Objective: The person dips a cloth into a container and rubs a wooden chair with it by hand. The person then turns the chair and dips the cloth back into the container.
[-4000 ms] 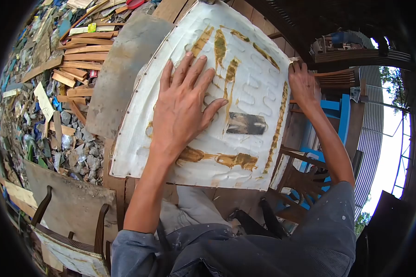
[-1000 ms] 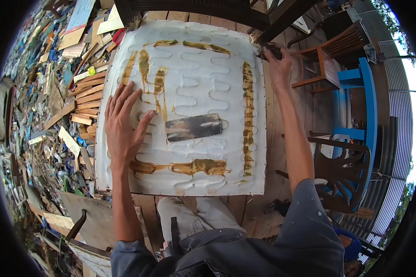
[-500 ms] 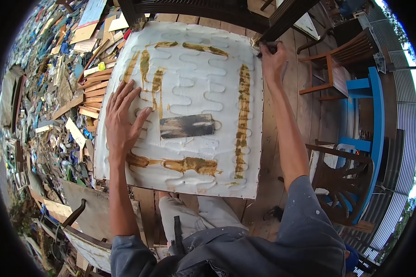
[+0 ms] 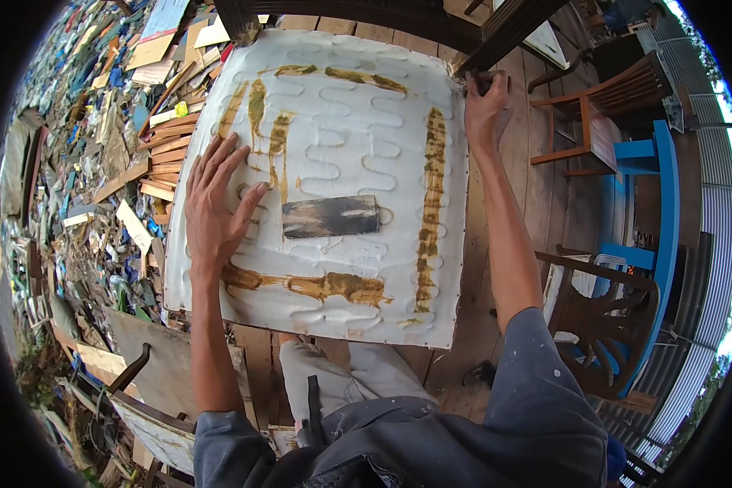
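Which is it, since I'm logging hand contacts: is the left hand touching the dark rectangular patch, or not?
Apart. The head view shows bare white panel between the left hand, thumb included, and the dark rectangular patch.

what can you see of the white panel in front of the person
The white panel lies roughly flat and looks cloth-covered, with wavy ridges, brown streaks and a dark rectangular patch. The left hand rests spread on its left side; the right hand is at its far right corner, contact unclear.
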### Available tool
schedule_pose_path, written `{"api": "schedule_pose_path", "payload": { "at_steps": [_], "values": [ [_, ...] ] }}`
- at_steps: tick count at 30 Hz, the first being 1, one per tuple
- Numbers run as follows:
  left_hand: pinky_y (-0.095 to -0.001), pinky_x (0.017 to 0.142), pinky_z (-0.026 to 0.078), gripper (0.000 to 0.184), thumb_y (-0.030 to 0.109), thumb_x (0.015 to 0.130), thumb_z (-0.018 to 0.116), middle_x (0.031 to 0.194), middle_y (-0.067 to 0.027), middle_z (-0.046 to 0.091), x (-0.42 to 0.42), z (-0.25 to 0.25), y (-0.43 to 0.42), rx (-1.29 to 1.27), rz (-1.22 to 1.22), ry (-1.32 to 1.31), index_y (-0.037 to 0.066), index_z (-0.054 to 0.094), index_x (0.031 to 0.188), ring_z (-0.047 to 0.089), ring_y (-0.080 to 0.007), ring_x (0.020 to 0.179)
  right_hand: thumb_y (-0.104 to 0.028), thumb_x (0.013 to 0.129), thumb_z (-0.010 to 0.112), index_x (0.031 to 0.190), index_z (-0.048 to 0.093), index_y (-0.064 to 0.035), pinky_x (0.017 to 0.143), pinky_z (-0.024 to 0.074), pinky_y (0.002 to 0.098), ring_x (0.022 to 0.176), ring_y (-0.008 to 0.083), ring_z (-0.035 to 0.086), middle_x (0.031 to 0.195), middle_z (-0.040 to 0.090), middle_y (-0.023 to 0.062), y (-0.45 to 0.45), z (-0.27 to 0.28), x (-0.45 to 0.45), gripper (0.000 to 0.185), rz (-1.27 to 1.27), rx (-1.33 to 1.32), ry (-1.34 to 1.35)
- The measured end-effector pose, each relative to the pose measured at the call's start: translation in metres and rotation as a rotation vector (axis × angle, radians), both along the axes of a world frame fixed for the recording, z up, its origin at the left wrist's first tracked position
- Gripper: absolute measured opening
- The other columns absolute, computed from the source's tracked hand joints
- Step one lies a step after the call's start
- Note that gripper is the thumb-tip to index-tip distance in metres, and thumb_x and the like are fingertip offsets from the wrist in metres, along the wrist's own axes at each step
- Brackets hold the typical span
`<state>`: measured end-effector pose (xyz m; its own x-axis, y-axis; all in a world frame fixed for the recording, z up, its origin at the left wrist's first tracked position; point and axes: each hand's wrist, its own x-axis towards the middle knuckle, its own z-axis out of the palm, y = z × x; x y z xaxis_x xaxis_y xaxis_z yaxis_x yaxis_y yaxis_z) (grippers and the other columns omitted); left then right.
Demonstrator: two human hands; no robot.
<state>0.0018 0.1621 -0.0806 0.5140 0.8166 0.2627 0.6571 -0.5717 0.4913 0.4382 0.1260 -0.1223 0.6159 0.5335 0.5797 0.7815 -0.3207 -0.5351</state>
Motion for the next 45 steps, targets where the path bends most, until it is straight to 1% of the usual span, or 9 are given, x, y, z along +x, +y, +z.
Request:
{"api": "schedule_pose_path", "payload": {
  "at_steps": [7, 10, 13, 16, 24, 31, 37, 43, 45],
  "values": [
    [-0.047, 0.126, 0.03, 0.052, 0.034, 0.091, 0.077, 0.153, -0.0076, 0.057, 0.0, -0.001, 0.0, 0.007, 0.003, 0.004, 0.009, 0.068, 0.135, 0.043, -0.0302, 0.15, -0.012, 0.092, 0.076, 0.092, 0.063, 0.0017, 0.075, 0.0532, 0.047, 0.086, 0.0385, 0.069, 0.093, 0.068, 0.0178, -0.006, 0.009, 0.0, 0.018, 0.047, 0.009, 0.144],
    [-0.0469, 0.126, 0.03, 0.052, 0.034, 0.091, 0.077, 0.153, -0.0074, 0.057, -0.001, -0.001, 0.0, 0.014, 0.002, 0.01, 0.01, 0.067, 0.136, 0.043, -0.0301, 0.15, -0.013, 0.091, 0.077, 0.093, 0.063, 0.0016, 0.075, 0.0535, 0.046, 0.086, 0.0368, 0.07, 0.09, 0.068, 0.0173, -0.004, -0.024, 0.022, 0.02, 0.07, -0.012, -0.06],
    [-0.0469, 0.126, 0.03, 0.053, 0.035, 0.09, 0.077, 0.153, -0.0074, 0.057, -0.002, -0.002, 0.0, 0.014, 0.004, 0.008, 0.011, 0.067, 0.136, 0.043, -0.0301, 0.15, -0.013, 0.091, 0.077, 0.094, 0.063, 0.0013, 0.075, 0.0536, 0.0447, 0.086, 0.0356, 0.071, 0.089, 0.069, 0.017, -0.01, -0.032, 0.032, 0.021, 0.015, -0.032, 0.03],
    [-0.0469, 0.126, 0.03, 0.053, 0.037, 0.09, 0.078, 0.153, -0.0073, 0.057, -0.002, -0.003, 0.001, 0.01, 0.004, 0.0, 0.011, 0.067, 0.136, 0.043, -0.03, 0.15, -0.013, 0.09, 0.078, 0.095, 0.063, 0.0, 0.075, 0.0536, 0.0437, 0.086, 0.0346, 0.07, 0.09, 0.069, 0.0174, -0.02, -0.003, 0.012, 0.021, 0.037, -0.027, 0.106],
    [-0.0462, 0.125, 0.032, 0.054, 0.033, 0.091, 0.077, 0.153, -0.0093, 0.057, -0.005, 0.001, 0.001, 0.019, -0.016, 0.004, 0.008, 0.067, 0.137, 0.042, -0.0318, 0.15, -0.013, 0.089, 0.078, 0.097, 0.064, -0.0019, 0.076, 0.0537, 0.0447, 0.086, 0.0367, 0.071, 0.09, 0.07, 0.0171, -0.01, -0.027, 0.033, 0.019, 0.048, -0.109, -0.022],
    [-0.0469, 0.125, 0.032, 0.052, 0.028, 0.09, 0.078, 0.154, -0.0089, 0.057, -0.005, -0.002, 0.002, 0.027, -0.017, 0.007, 0.009, 0.066, 0.137, 0.042, -0.0313, 0.15, -0.018, 0.092, 0.076, 0.098, 0.066, -0.0007, 0.076, 0.055, 0.0421, 0.089, 0.0356, 0.073, 0.095, 0.073, 0.0182, -0.026, 0.006, 0.013, 0.021, 0.059, -0.03, 0.137],
    [-0.0471, 0.125, 0.032, 0.052, 0.028, 0.091, 0.077, 0.154, -0.0088, 0.057, -0.004, -0.002, 0.001, 0.029, -0.022, 0.011, 0.009, 0.066, 0.138, 0.042, -0.0316, 0.151, -0.013, 0.092, 0.076, 0.1, 0.064, 0.0006, 0.076, 0.0561, 0.0444, 0.092, 0.0383, 0.073, 0.097, 0.073, 0.0212, -0.009, -0.006, 0.005, 0.02, 0.01, -0.123, -0.085],
    [-0.0471, 0.125, 0.031, 0.052, 0.029, 0.091, 0.076, 0.155, -0.0088, 0.056, -0.004, 0.0, 0.001, 0.025, -0.022, 0.019, 0.009, 0.065, 0.138, 0.042, -0.0321, 0.151, -0.011, 0.086, 0.079, 0.095, 0.064, 0.0029, 0.075, 0.0541, 0.0437, 0.085, 0.0384, 0.072, 0.088, 0.072, 0.0217, -0.002, -0.003, 0.008, 0.022, -0.022, -0.145, 0.003],
    [-0.0477, 0.127, 0.029, 0.054, 0.038, 0.092, 0.075, 0.154, -0.0078, 0.057, -0.004, -0.001, 0.001, 0.024, -0.011, 0.016, 0.01, 0.066, 0.137, 0.042, -0.0308, 0.15, -0.011, 0.085, 0.08, 0.093, 0.065, 0.0037, 0.075, 0.0538, 0.0429, 0.083, 0.0374, 0.073, 0.084, 0.072, 0.0214, 0.0, 0.0, 0.008, 0.023, -0.026, -0.162, 0.04]
  ]
}}
